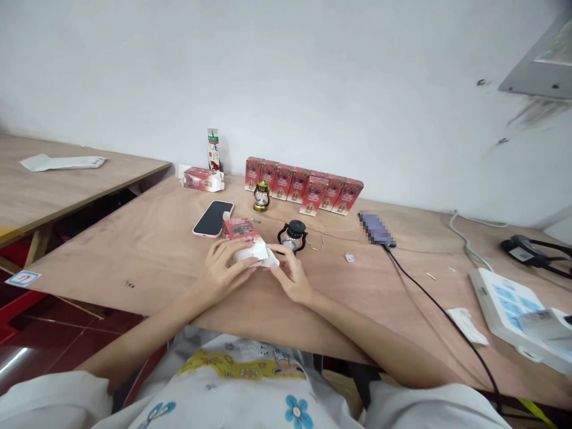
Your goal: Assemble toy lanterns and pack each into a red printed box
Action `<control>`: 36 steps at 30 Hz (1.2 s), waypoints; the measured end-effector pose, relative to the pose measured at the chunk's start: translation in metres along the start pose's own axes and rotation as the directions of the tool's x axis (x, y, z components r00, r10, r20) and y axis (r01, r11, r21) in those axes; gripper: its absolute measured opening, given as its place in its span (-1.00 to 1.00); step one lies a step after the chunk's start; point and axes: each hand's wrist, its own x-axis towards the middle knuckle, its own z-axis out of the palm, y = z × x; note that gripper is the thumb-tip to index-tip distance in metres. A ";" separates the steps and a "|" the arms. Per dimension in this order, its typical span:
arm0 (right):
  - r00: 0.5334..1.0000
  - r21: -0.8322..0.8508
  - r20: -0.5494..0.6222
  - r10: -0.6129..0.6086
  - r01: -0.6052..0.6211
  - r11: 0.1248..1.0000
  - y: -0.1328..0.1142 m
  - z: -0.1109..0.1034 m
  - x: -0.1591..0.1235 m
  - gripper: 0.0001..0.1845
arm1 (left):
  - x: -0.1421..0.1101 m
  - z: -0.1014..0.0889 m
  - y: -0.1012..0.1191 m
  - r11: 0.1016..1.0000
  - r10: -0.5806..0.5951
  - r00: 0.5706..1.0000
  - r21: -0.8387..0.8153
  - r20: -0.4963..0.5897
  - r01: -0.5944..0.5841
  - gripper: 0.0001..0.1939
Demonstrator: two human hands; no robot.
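Note:
A small red printed carton (241,229) lies on the table before me, its white end flaps (258,252) turned toward me. My left hand (226,267) is closed round its left side, thumb on the white card. With thumb and fingertips my right hand (290,275) pinches a flap at the carton's right corner. What is inside the carton cannot be seen. Just beyond my right fingers stands a black miniature lantern (295,233). A bronze-coloured miniature lantern (261,196) stands farther back.
Several red cartons (297,185) stand along the wall; another carton (201,179) lies with open ends beside a bottle (213,149). Phones lie left (213,218) and right (376,229), the right one cabled. A power strip (509,304) and headphones (527,249) are far right.

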 end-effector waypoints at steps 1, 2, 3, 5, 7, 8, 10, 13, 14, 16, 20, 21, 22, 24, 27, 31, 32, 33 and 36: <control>0.999 -0.024 0.012 -0.036 0.036 0.999 -0.001 -0.001 0.000 -0.58 | 0.000 0.001 -0.001 1.000 -0.002 1.000 -0.002 -0.017 0.002 -0.88; 0.998 -0.043 0.022 -0.065 0.066 0.997 -0.001 -0.002 0.000 -0.59 | -0.001 0.001 -0.002 1.000 -0.001 1.000 -0.003 -0.029 0.001 -0.89; 0.996 -0.056 0.030 -0.082 0.084 0.995 -0.001 -0.002 0.000 -0.60 | -0.001 0.001 -0.002 1.000 0.001 0.999 -0.005 -0.039 -0.002 -0.90; 0.995 -0.059 0.030 -0.090 0.092 0.994 -0.001 -0.002 0.000 -0.64 | -0.001 0.001 -0.003 1.000 0.013 0.999 -0.006 -0.048 -0.013 -0.92; 0.997 -0.033 0.020 -0.078 0.078 0.996 0.001 -0.001 0.000 -0.70 | 0.000 0.000 -0.002 1.000 0.027 0.999 -0.010 -0.028 -0.028 -0.91; 0.997 -0.010 0.017 -0.069 0.069 0.998 0.002 0.000 0.000 -0.72 | 0.000 -0.001 -0.001 0.999 0.035 0.999 -0.015 -0.017 -0.035 -0.90; 0.999 0.043 0.011 -0.050 0.049 0.998 0.003 0.002 0.000 -0.74 | 0.001 -0.003 0.000 0.999 0.044 0.999 -0.033 0.008 -0.043 -0.88; 1.000 0.109 -0.015 -0.025 0.026 0.994 0.005 0.004 0.001 -0.78 | 0.002 -0.004 0.001 0.998 0.044 0.998 -0.046 0.055 -0.041 -0.89; 0.999 0.125 -0.028 -0.014 0.017 0.992 0.005 0.005 0.001 -0.79 | 0.002 -0.004 0.001 0.998 0.046 0.995 -0.043 0.083 -0.042 -0.89; 0.998 0.147 -0.054 0.014 -0.006 0.989 0.005 0.005 0.002 -0.80 | 0.002 -0.003 0.001 0.998 0.055 0.990 -0.028 0.127 -0.052 -0.87; 0.996 0.165 -0.068 0.048 -0.036 0.986 0.006 0.006 0.003 -0.80 | 0.001 -0.002 0.000 0.999 0.049 0.986 -0.024 0.157 -0.046 -0.86; 0.997 0.164 -0.066 0.047 -0.035 0.986 0.006 0.006 0.003 -0.80 | 0.002 -0.002 0.000 0.999 0.042 0.987 -0.031 0.157 -0.038 -0.86; 0.997 0.160 -0.064 0.041 -0.030 0.987 0.006 0.005 0.003 -0.79 | 0.002 -0.002 0.000 0.999 0.035 0.987 -0.041 0.154 -0.029 -0.86; 0.998 0.145 -0.060 0.022 -0.013 0.989 0.006 0.005 0.003 -0.79 | 0.003 -0.002 0.001 0.998 0.027 0.989 -0.061 0.143 -0.018 -0.88; 0.998 0.117 -0.057 -0.009 0.015 0.993 0.005 0.005 0.003 -0.80 | 0.004 -0.003 0.001 0.997 0.025 0.992 -0.073 0.122 -0.016 -0.85; 0.997 0.086 -0.068 -0.021 0.026 0.996 0.005 0.005 0.004 -0.81 | 0.004 -0.004 0.003 0.997 0.030 0.992 -0.074 0.122 -0.021 -0.85; 0.997 0.081 -0.074 -0.018 0.024 0.996 0.004 0.005 0.004 -0.81 | 0.004 -0.004 0.003 0.997 0.030 0.992 -0.071 0.126 -0.021 -0.85; 0.997 0.076 -0.078 -0.012 0.018 0.997 0.004 0.006 0.004 -0.81 | 0.004 -0.003 0.004 0.998 0.031 0.991 -0.067 0.129 -0.022 -0.85; 0.995 0.075 -0.095 0.023 -0.016 0.997 0.004 0.007 0.005 -0.80 | 0.003 -0.002 0.005 0.998 0.047 0.991 -0.049 0.129 -0.041 -0.84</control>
